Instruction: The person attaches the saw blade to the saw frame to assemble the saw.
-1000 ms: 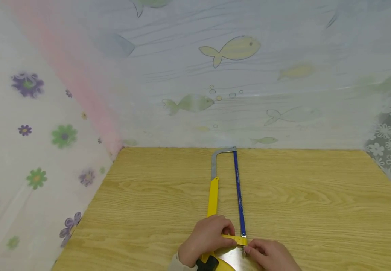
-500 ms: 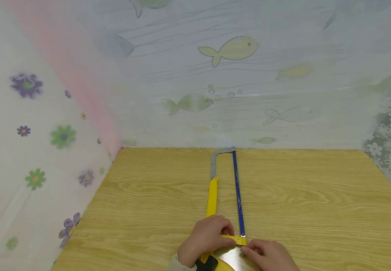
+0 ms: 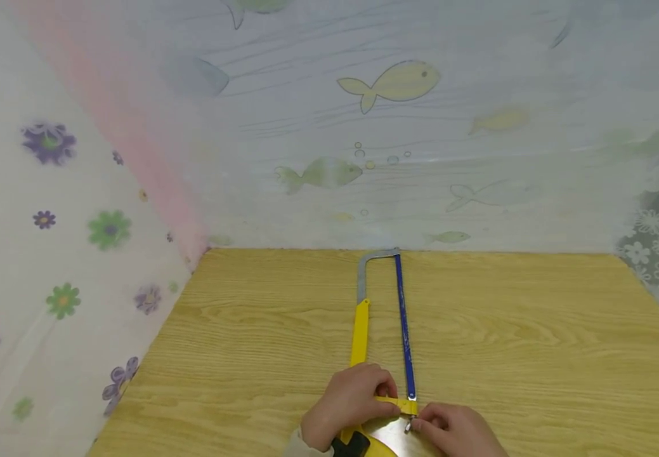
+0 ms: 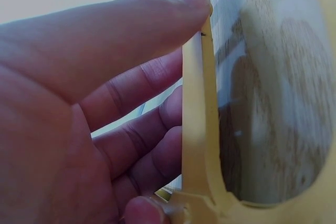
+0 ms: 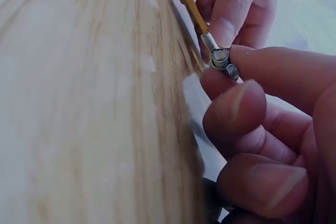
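Observation:
A hacksaw (image 3: pixel 359 333) with a yellow and grey frame lies on the wood-grain table, its far end close to the wall. Its blue blade (image 3: pixel 404 324) runs along the right side. My left hand (image 3: pixel 352 400) grips the yellow crosspiece (image 3: pixel 400 405) at the near end, thumb on one side and fingers on the other. In the left wrist view, thumb and fingers hold that yellow bar (image 4: pixel 194 129). With thumb and index finger, my right hand (image 3: pixel 457 428) pinches the small metal wing nut (image 5: pixel 221 59) at the blade's near end. The handle is partly cut off by the bottom edge.
The wood-grain table (image 3: pixel 535 330) spreads out on both sides of the saw. A fish-patterned wall covering (image 3: pixel 306 127) rises behind it, and a flower-patterned one (image 3: pixel 78 254) stands at the left. A black wrist strap (image 3: pixel 351 444) sits at my left wrist.
The wing nut has turned between my right fingertips and now shows at a different angle. My left hand and the saw stay nearly in place.

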A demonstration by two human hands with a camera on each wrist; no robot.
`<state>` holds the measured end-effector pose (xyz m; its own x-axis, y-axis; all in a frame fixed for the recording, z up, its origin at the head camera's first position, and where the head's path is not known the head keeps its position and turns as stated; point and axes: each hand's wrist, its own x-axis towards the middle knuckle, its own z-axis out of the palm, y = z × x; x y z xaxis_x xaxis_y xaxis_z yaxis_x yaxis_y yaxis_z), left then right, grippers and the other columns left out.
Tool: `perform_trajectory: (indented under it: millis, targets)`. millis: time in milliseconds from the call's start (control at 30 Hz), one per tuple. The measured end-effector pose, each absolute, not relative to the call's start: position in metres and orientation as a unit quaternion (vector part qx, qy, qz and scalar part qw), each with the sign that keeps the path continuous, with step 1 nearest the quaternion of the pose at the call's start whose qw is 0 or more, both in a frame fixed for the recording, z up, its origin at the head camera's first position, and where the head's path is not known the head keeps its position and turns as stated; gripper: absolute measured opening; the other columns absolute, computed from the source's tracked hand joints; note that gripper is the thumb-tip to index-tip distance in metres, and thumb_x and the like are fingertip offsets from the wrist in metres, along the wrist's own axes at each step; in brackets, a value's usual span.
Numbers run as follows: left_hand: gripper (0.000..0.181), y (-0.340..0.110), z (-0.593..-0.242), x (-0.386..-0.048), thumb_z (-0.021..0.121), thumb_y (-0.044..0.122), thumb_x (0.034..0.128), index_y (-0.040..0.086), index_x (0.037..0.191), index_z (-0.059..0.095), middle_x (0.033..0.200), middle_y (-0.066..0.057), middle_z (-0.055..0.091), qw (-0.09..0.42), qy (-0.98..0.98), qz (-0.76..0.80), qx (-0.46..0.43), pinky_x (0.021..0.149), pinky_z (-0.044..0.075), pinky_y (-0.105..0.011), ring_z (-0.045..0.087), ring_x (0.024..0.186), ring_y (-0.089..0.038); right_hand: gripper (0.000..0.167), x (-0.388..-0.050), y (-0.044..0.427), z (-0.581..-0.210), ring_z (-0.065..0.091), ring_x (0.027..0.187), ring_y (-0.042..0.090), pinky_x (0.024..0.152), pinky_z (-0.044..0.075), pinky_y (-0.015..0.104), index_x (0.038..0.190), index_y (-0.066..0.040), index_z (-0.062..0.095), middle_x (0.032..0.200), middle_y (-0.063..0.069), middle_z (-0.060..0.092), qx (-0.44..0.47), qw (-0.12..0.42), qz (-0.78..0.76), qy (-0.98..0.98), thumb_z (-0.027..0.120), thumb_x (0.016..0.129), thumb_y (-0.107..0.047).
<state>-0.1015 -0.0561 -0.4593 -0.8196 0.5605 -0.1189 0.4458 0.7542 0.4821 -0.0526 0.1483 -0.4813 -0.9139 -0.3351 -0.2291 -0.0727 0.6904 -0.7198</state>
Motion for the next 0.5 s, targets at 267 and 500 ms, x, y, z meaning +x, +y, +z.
perform_trajectory:
  millis: [267,500]
  targets:
    - [0.017,-0.0555,-0.4617,-0.0973,0.07,0.044,0.0714,0.032,0.076,0.058,0.068,0.02,0.041,0.132,0.931,0.215,0.265,0.054,0.032,-0.016,0.038,0.061,0.003,0.028,-0.0486,0.1482,-0.4855,0.04,0.048,0.005,0.046,0.031,0.022,0.077,-0.021,0.056,0.056,-0.009,0.046,-0.069,0.192,-0.402,0.893,0.058,0.079,-0.049]
    - [0.017,-0.056,-0.4591,-0.1003,0.07,0.044,0.0712,0.033,0.077,0.058,0.068,0.02,0.041,0.121,0.931,0.212,0.271,0.053,0.032,-0.016,0.037,0.061,0.003,0.025,-0.0512,0.1476,-0.4832,0.039,0.05,0.001,0.047,0.031,0.021,0.075,-0.022,0.057,0.058,-0.012,0.047,-0.09,0.164,-0.396,0.899,0.058,0.081,-0.047]
